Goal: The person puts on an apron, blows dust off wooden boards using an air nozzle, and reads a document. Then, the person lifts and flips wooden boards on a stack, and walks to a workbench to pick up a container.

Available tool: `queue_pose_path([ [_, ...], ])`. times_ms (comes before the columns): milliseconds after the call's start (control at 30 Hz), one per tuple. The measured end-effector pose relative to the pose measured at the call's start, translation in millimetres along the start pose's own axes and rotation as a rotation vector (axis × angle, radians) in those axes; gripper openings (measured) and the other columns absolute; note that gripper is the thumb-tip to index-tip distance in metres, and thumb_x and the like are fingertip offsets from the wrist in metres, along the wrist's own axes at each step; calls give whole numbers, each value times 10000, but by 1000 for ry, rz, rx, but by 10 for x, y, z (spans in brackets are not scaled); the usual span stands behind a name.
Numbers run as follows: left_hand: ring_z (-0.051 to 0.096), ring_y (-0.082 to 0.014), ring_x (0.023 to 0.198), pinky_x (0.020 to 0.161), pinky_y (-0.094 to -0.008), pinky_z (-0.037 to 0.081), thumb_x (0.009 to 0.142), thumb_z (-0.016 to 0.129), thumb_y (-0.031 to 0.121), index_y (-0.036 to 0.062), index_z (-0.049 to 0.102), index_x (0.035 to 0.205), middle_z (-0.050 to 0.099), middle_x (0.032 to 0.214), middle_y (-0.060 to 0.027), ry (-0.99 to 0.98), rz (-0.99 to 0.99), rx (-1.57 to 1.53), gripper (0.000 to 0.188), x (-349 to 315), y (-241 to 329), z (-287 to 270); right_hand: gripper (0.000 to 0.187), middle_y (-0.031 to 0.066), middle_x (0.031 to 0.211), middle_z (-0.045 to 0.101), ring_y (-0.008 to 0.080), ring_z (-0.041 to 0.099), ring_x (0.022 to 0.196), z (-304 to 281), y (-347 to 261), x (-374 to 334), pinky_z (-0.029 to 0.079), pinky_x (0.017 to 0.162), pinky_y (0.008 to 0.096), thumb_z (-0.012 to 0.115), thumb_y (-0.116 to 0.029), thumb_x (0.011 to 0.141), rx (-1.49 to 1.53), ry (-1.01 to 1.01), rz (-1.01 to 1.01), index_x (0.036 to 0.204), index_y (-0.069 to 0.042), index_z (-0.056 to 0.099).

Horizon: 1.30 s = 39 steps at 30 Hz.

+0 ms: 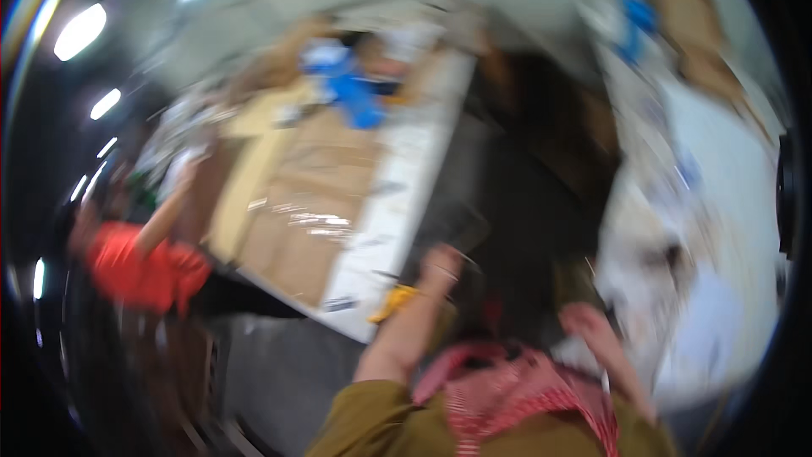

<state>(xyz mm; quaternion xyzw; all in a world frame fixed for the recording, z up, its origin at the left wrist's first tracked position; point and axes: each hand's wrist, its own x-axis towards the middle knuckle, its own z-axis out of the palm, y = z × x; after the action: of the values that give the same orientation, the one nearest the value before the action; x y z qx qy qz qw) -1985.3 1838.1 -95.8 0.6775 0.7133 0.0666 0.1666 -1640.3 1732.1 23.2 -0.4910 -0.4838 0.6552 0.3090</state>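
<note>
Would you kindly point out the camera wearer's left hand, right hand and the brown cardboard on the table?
Left hand (441, 267): head view, middle of the blurred hand.
Right hand (592, 323): head view, middle of the hand.
Brown cardboard (311, 190): head view, middle of its surface.

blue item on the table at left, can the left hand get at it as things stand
Probably not: the blue item lies well beyond the left hand, with a long stretch of table between.

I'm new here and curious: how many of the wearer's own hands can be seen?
2: the left hand, right of the table with brown cardboard, and the right hand, left of the white surface. Both are blurred, and parts may be hidden.
</note>
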Motion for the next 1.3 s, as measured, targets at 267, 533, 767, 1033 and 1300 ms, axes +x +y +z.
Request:
queue_pose_path([
  [267,514,-162,815,745,-281,414,753,567,92,25,508,999,564,904,-89,163,-338,-767,262,323,-1262,467,242,117,949,592,216,564,890,-120,-171,-824,430,773,306,471,-170,835,-126,332,6,1021,-20,510],
  [533,488,-201,938,844,-301,381,745,560,61,20,460,1074,513,1041,-127,-23,-233,-608,347,482,-1043,560,378,119,1177,430,290,437,1053,-324,27,-1302,372,847,386,557,-158,756,-923,824,-140,1119,-103,465],
  [767,555,-182,851,784,-310,439,740,573,117,52,512,1091,524,1042,-112,-218,270,-461,363,10,1310,-98,521,83,1296,324,268,291,1208,-460,316,-1304,253,954,468,589,-240,725,-1177,642,71,1198,-150,390],
  [1033,422,-355,1098,917,-361,361,712,499,63,-24,275,1247,398,1194,-258,-214,642,-737,586,57,3251,589,430,165,1171,455,321,409,1103,-526,61,-1360,298,929,412,462,14,654,-1051,610,-81,1083,13,479],
  [1300,459,-361,1045,880,-387,387,642,546,-5,-41,326,1171,472,1085,-252,-486,453,-729,574,28,3678,449,309,181,1050,518,307,488,995,-821,112,-1535,383,865,355,466,-163,809,-1246,499,-141,1080,-21,509],
])
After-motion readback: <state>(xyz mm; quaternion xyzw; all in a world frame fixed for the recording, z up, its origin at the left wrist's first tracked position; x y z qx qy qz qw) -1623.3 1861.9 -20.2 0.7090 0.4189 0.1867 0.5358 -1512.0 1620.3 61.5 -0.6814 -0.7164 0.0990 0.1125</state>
